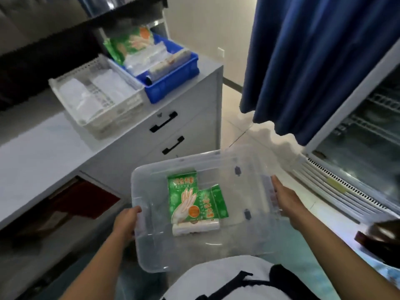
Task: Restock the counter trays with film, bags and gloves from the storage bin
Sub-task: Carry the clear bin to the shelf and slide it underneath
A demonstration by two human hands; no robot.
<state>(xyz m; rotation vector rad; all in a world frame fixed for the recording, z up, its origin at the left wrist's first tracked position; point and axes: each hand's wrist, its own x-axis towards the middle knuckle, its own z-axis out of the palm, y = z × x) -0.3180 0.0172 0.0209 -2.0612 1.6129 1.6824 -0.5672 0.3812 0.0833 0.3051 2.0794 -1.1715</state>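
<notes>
Storage bin (151,245), clear plastic, is hanging low in front of your body, over the floor and below the counter top (43,148). You are carrying it by its two short ends: left hand (126,221) is wrapping over the left rim with fingers curled inside the wall, right hand (285,200) is pressing flat along the right end, fingers extended rather than curled. Both are holding the bin; neither is free.

Inside, two green glove packs are lying near the middle: the larger glove pack (184,198) is standing lengthwise away from you, the second glove pack (213,202) is tucked just beside it on the right, partly under. A white roll (195,227) is lying crosswise at their near ends, long axis running left to right; film or bags, cannot tell.

Key relation: the trays are sitting up and to your left. White tray (129,105) and blue tray (173,85) are touching side by side on the counter top, the white one nearer you, both already holding stock. So the contents are going up-left, and your left hand is the nearer one to the trays. Judgement: the bin probably needs resting somewhere before either hand is letting go; the right hand's flat hold looks like the weaker grip.
</notes>
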